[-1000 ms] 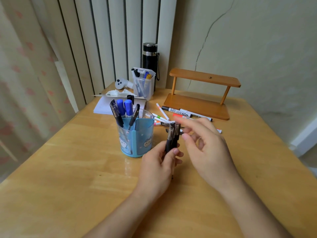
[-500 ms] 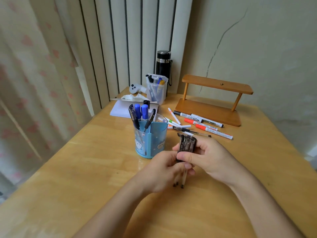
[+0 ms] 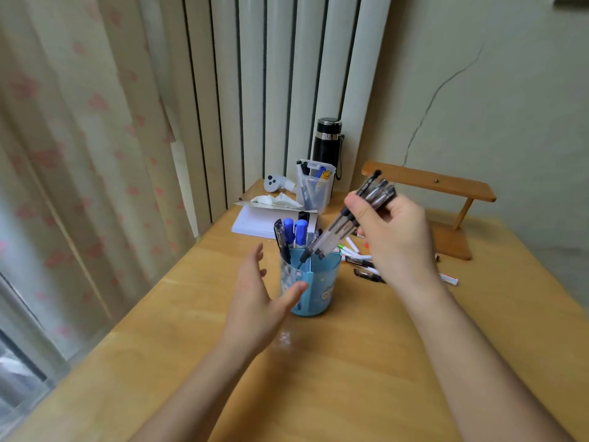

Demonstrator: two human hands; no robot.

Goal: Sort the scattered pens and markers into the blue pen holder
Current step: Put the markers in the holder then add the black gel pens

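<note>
The blue pen holder stands mid-table with two blue-capped markers and a black pen in it. My right hand grips a bundle of black pens, tilted, their tips dipping into the holder's mouth. My left hand is open beside the holder's left side, thumb near its wall, holding nothing. More loose pens and markers lie on the table behind my right hand, partly hidden by it.
At the back stand a clear pen box, a black flask, a white controller, a notepad with tissue, and a wooden shelf stand. Curtains hang left; the wooden table stretches toward me.
My right hand took the pen bundle from both hands, lifted it and tipped it into the holder. My left hand let go and opened beside the holder.
</note>
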